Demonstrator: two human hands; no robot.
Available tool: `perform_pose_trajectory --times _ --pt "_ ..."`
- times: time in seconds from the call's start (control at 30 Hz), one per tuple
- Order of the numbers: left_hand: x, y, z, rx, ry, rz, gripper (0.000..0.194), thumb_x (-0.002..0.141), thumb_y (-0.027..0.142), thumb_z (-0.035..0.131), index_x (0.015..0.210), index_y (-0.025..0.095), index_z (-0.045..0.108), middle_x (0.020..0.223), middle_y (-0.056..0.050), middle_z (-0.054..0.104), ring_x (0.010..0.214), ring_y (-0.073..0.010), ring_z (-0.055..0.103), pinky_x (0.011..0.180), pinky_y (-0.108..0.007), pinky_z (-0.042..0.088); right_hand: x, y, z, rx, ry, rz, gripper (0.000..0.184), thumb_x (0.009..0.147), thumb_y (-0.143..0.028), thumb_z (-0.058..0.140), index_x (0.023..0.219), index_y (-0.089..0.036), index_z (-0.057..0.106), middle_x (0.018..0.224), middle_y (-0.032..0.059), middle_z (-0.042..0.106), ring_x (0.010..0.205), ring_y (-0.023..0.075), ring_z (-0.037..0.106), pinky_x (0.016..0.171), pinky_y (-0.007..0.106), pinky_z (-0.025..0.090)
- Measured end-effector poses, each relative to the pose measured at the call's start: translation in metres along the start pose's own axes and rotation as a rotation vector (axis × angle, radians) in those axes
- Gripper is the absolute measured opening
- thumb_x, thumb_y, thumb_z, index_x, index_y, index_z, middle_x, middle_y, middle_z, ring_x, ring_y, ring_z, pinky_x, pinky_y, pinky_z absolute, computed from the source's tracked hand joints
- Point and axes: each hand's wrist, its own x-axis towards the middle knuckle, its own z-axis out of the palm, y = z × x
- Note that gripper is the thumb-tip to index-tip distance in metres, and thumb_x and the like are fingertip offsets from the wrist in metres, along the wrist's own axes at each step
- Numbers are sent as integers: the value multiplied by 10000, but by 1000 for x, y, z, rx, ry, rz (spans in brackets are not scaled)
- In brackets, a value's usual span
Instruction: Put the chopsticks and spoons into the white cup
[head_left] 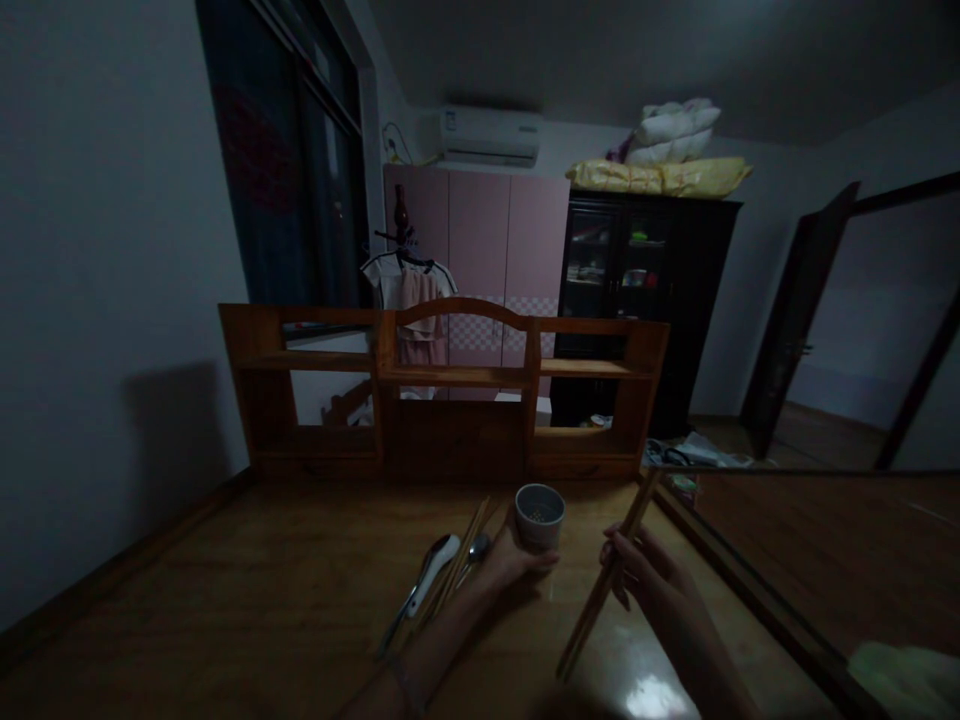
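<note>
My left hand (519, 552) is wrapped round a small grey cup (541, 530) with a pattern of small holes in its bottom, like a utensil holder. The cup is tipped a little so its inside shows. In my right hand (637, 558) is a bundle of wooden chopsticks (600, 592), held at a slant over the table. Beside my left forearm lie more chopsticks (459, 555), a white spoon (435, 575), a metal spoon (478, 548) and another dark-handled utensil (397, 625) that is hard to make out.
The wooden table (300, 580) carries a low shelf unit (454, 435) along its back edge. A wall stands close on the left. The table's raised right edge (739, 580) drops to the floor. Beyond are a pink wardrobe (480, 235), a dark cabinet (694, 300) and an open door (802, 310).
</note>
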Motion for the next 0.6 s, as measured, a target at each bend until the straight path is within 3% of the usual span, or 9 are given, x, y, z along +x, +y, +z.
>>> perform_pose_trajectory --times 0.07,0.13,0.2,0.23,0.3,0.37,0.47,0.6 --pt "-9 5 -10 109 -3 17 883 519 268 882 1299 194 477 1337 -167 530 1238 -302 502 1065 -417 364 -2 -8 8 -52 -45 -31 212 921 -373 584 1014 -186 618 836 40 606 673 144 553 517 228 425" --pt "-23 18 -22 291 66 23 900 549 324 859 1342 202 451 1438 -159 430 1339 -321 385 1118 -447 289 -3 -13 15 -79 -89 -46 204 921 -368 585 990 -178 613 816 31 595 643 132 545 498 220 426" --pt "-44 39 -31 400 198 23 701 686 404 755 1306 187 511 1472 -150 390 1385 -327 308 1144 -466 243 -2 -16 21 -92 -126 -44 201 916 -367 592 959 -172 607 806 27 593 620 126 547 481 215 433" --pt "-56 50 -32 384 246 43 559 758 414 685 1253 184 563 1434 -139 447 1358 -311 363 1131 -449 282 -1 -17 24 -95 -141 -42 200 913 -367 596 947 -170 601 803 27 596 603 122 547 470 214 435" --pt "-80 70 -28 218 149 40 388 840 416 600 1165 207 633 1277 -106 604 1189 -265 556 1030 -390 430 1 -18 32 -97 -166 -46 196 905 -363 607 927 -170 581 801 26 607 567 115 551 452 213 439" --pt "-101 81 -17 38 24 -48 341 816 395 640 1104 215 672 1166 -88 674 1073 -248 631 953 -356 497 5 -19 43 -99 -177 -66 196 902 -362 612 910 -173 559 773 17 610 517 104 547 428 210 432" --pt "-118 77 0 -7 34 -90 361 730 300 719 1078 210 687 1100 -79 700 993 -239 662 891 -328 532 10 -21 61 -117 -193 -90 184 899 -345 623 929 -179 549 721 -8 600 485 96 551 423 201 433" --pt "-120 60 7 151 204 -59 301 775 345 664 1049 225 691 1112 -80 688 1060 -251 624 943 -336 489 13 -23 83 -103 -223 -73 197 896 -356 622 924 -181 536 669 -26 590 489 109 581 429 201 454"
